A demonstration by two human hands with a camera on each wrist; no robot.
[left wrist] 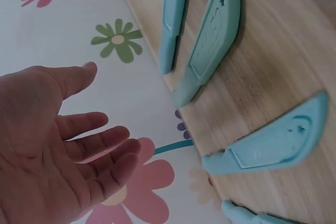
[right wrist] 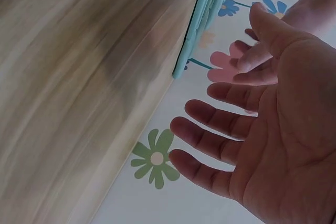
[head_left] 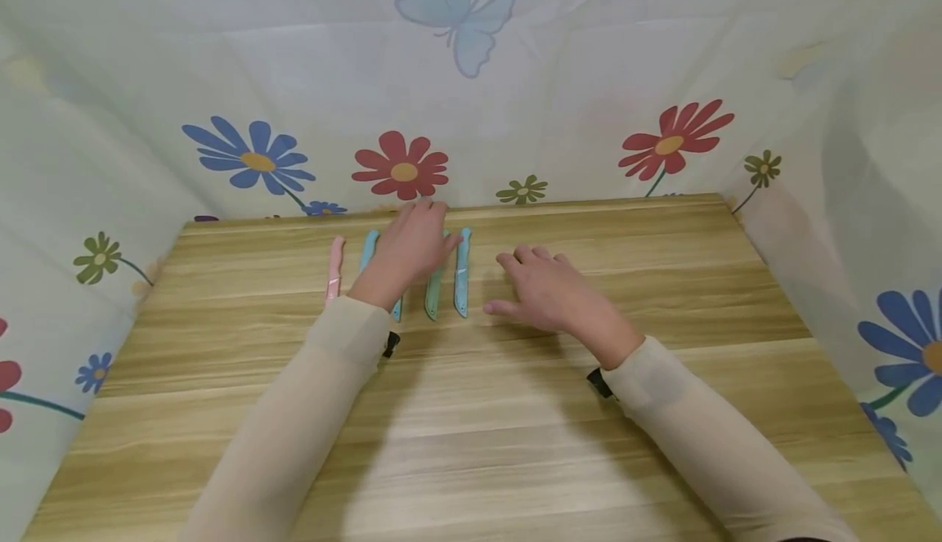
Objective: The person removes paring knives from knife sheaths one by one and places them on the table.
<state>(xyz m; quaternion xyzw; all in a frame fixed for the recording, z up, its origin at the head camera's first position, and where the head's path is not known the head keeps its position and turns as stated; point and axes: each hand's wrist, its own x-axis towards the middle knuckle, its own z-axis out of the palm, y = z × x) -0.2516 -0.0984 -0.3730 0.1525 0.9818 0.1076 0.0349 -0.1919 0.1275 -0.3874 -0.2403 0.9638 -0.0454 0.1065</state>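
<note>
In the head view, here's the left hand (head_left: 410,246) over the row of knives (head_left: 462,280) on the wooden table (head_left: 456,411), the right hand (head_left: 548,288) (back upward) just right of that row. Left wrist view now: loosely open fingers, the green knife (left wrist: 214,38) nearby; right wrist view: fingers relaxed, spread, the left hand beyond.
</note>
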